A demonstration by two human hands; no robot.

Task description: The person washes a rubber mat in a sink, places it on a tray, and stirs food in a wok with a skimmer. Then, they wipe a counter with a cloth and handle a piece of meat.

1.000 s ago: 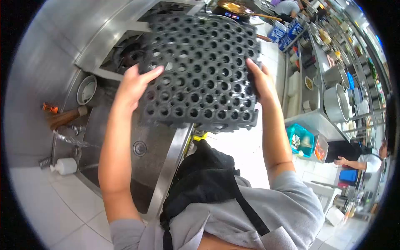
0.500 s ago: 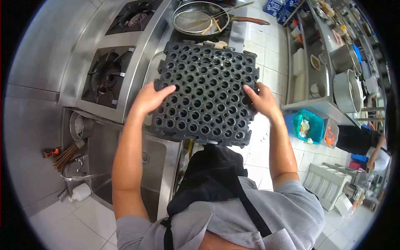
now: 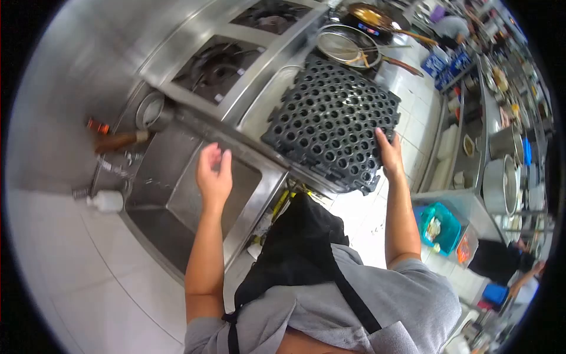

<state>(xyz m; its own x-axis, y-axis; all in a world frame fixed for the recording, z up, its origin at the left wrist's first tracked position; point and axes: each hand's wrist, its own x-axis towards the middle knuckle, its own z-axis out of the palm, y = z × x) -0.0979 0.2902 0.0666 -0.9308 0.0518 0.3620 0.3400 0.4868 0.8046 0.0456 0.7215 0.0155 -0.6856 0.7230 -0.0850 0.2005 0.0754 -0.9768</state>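
The mat (image 3: pixel 333 115) lies to the right of the sink (image 3: pixel 272 182) and a little ahead of it, over a pale metal surface (image 3: pixel 262 106) whose rounded border shows past its edges. That support probably explains why one hand is enough: most of the weight seems to rest on the metal, so the right hand (image 3: pixel 392 154) only has to steady one side. Its grip is closed on the edge away from the sink, thumb laid flat on top; the fingers are largely hidden, probably hooked under the rim. The left hand (image 3: pixel 215 171) hangs above the sink, apart from the mat, with nothing in it, fingers loosely curled and thumb spread, so the grip is open.

Ahead of the sink stands the stove (image 3: pixel 218 71), and past the mat, well beyond the sink, sits a pan (image 3: pixel 349 50), its handle pointing away from the sink side, perhaps to keep it within reach from the aisle. A pot (image 3: pixel 153 112) is at the sink's far left corner, and a white bottle (image 3: pixel 107 201) is just left of the sink, likely handy for washing.

The mat is black, thick and rubbery in look, pierced by close rows of round holes. Jagged tabs run along its edges, and bright glints across the top suggest that it is wet.
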